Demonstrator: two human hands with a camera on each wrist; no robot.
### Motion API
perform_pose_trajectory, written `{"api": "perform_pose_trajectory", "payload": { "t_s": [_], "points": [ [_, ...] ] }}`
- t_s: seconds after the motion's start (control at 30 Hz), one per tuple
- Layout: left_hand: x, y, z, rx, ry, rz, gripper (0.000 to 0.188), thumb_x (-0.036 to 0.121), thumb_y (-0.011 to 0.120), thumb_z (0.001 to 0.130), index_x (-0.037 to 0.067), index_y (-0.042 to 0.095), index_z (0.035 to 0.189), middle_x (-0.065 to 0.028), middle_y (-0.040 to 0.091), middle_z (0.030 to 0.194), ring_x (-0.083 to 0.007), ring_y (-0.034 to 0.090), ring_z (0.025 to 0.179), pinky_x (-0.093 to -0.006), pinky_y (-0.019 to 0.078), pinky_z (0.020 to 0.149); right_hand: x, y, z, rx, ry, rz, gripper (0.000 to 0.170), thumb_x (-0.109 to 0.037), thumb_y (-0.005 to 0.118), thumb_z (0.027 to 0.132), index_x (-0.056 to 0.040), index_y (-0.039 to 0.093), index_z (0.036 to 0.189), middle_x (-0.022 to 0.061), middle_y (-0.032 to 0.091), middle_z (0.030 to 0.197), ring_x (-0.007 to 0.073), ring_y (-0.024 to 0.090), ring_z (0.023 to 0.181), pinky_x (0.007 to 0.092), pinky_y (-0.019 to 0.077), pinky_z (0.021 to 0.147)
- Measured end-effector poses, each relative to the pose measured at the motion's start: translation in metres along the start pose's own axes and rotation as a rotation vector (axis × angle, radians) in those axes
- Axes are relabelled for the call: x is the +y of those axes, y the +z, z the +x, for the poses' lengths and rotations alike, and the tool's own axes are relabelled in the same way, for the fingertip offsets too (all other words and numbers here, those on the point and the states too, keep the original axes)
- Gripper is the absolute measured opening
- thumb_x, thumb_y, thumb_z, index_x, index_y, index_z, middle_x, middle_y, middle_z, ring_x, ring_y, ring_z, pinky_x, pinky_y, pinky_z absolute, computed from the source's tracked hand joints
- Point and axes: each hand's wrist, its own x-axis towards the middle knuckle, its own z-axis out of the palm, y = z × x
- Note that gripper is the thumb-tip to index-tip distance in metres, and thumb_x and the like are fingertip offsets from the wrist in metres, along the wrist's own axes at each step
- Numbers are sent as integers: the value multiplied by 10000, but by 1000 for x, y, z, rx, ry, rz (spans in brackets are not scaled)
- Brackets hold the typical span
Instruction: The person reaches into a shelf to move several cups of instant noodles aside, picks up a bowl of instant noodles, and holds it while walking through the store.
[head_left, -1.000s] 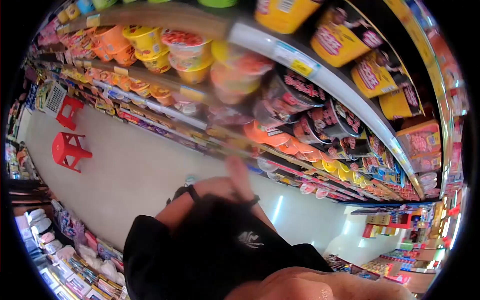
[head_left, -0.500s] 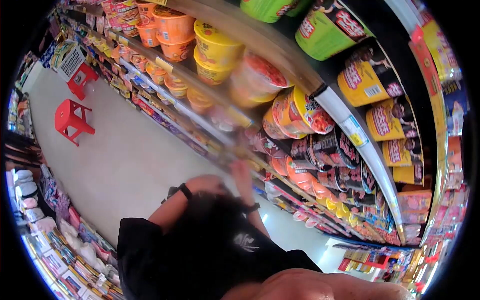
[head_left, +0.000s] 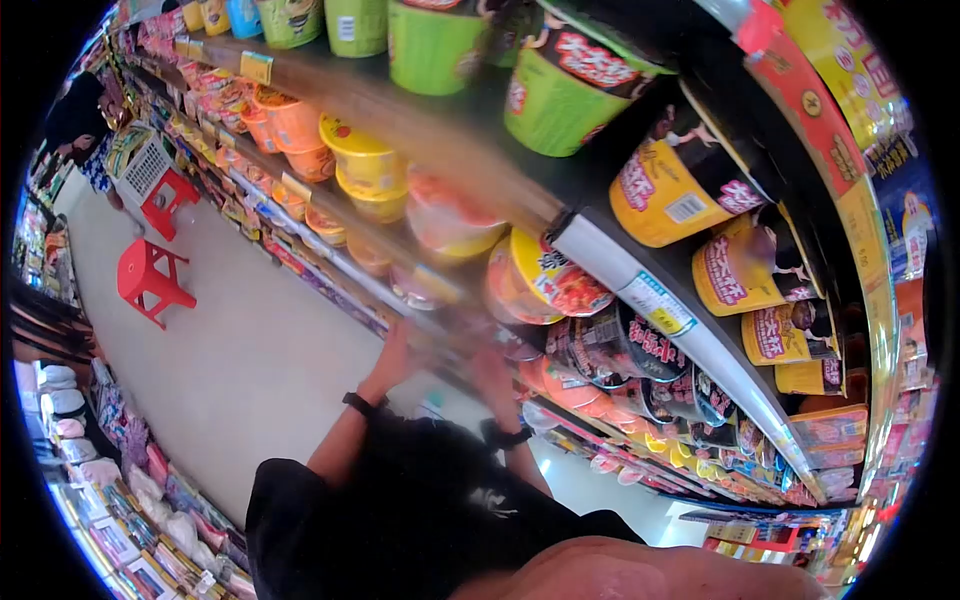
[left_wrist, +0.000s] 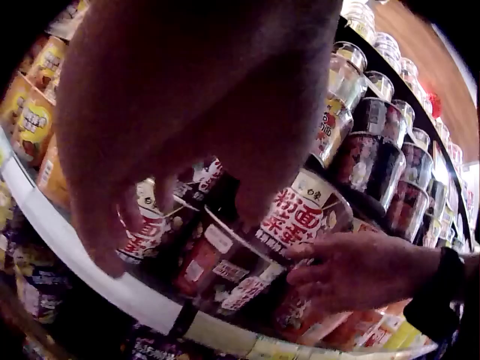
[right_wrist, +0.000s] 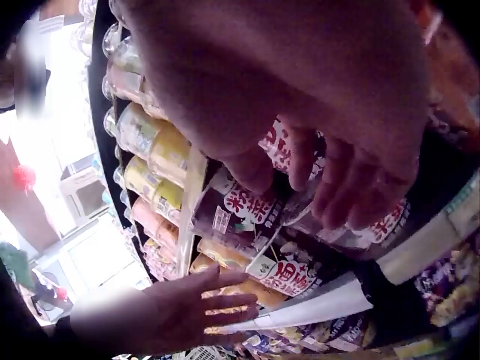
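Note:
My left hand [head_left: 395,358] and right hand [head_left: 490,375] reach side by side to a low shelf of noodle cups. In the left wrist view, the left hand [left_wrist: 202,105] hangs over dark cups [left_wrist: 229,266] with red and white lettering. There the right hand [left_wrist: 360,270] has its fingertips against the side of a similar cup [left_wrist: 304,210]. The right wrist view shows the right hand [right_wrist: 300,97] with loosely bent fingers over the dark cups [right_wrist: 240,214]. Opposite, the left hand [right_wrist: 180,311] holds its fingers straight and spread beside a cup [right_wrist: 289,274].
Higher shelves carry green tubs [head_left: 565,100] and yellow tubs [head_left: 670,195]. A white shelf edge [head_left: 640,285] juts out at the right. Red stools [head_left: 150,280] and a white basket [head_left: 145,170] stand in the aisle, near a person [head_left: 75,125] at far left.
The left hand has moved from close beside the right hand out to the shelf, so the hands are farther apart. The head view has shifted along the shelves, and a person now shows at far left.

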Motion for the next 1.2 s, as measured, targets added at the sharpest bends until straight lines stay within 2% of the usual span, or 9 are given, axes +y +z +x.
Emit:
{"api": "perform_pose_trajectory", "payload": {
  "t_s": [0.17, 0.33, 0.43, 0.47, 0.57, 0.6, 0.8, 0.9, 1.2],
  "points": [
    [4, 15, 20, 193, -84, -204, 717, 124, 670, 900, 19, 251, 1472, -153, 414, 1378, -234, 477, 1191, -306, 492, 889, 2, -6, 10, -45, 19, 172, 282, -93, 594, 959, -25, 565, 1231, 47, 624, 1089, 150, 586, 1009, 290, 511, 883],
    [2, 14, 15, 99, -143, -459, 671, 140, 625, 941, 29, 237, 1478, -139, 407, 1395, -208, 482, 1195, -301, 495, 864, -9, -15, 11, -135, 45, 25, 289, -136, 606, 966, -18, 571, 1228, 51, 620, 1129, 154, 587, 999, 298, 496, 903],
    [4, 6, 25, 54, -147, -486, 611, 163, 596, 966, 32, 253, 1454, -123, 435, 1356, -191, 487, 1179, -293, 496, 837, -51, -9, 12, -185, 216, 191, 312, -155, 557, 976, -15, 566, 1254, 74, 603, 1234, 179, 549, 1148, 327, 425, 1009],
    [3, 4, 30, 38, -142, -486, 589, 172, 586, 974, 32, 259, 1444, -116, 447, 1338, -186, 489, 1174, -290, 496, 829, -64, -3, 12, -162, 98, 175, 342, -172, 552, 983, -16, 556, 1287, 85, 601, 1254, 189, 536, 1187, 329, 420, 1018],
    [-3, 4, 40, 142, -146, -570, 526, 175, 561, 988, 38, 279, 1410, -100, 454, 1281, -182, 494, 1154, -281, 484, 845, -79, 4, 21, -237, 20, 26, 463, -197, 611, 966, -19, 479, 1373, 87, 590, 1249, 166, 578, 1052, 324, 478, 948],
    [-3, 3, 44, 172, -151, -600, 505, 176, 552, 992, 39, 286, 1399, -95, 457, 1262, -181, 496, 1147, -278, 481, 851, -61, 15, 23, -208, 53, 232, 551, -216, 631, 951, -19, 419, 1420, 118, 583, 1284, 172, 580, 1102, 337, 484, 954],
    [-11, -10, 58, 221, -178, -648, 634, 103, 534, 945, 6, 179, 1460, -167, 374, 1423, -223, 450, 1244, -331, 436, 988, -43, 43, 35, -113, 40, 131, 627, -285, 664, 925, -10, 397, 1421, 155, 566, 1300, 177, 603, 1093, 344, 527, 874],
    [16, -31, 68, 284, -250, -738, 632, 121, 512, 943, -11, 201, 1477, -160, 347, 1448, -249, 419, 1285, -344, 401, 1034, -44, 51, 40, -101, -79, -220, 587, -256, 658, 928, -10, 404, 1397, 146, 576, 1276, 198, 638, 1029, 330, 539, 849],
    [-42, -24, 75, 245, -17, -502, 564, 159, 527, 996, 11, 257, 1469, -116, 393, 1405, -189, 420, 1244, -328, 344, 1059, -85, 82, 65, -138, 178, 143, 330, -217, 567, 980, -43, 503, 1253, 66, 577, 1055, 150, 558, 940, 322, 512, 771]
  ]
}}
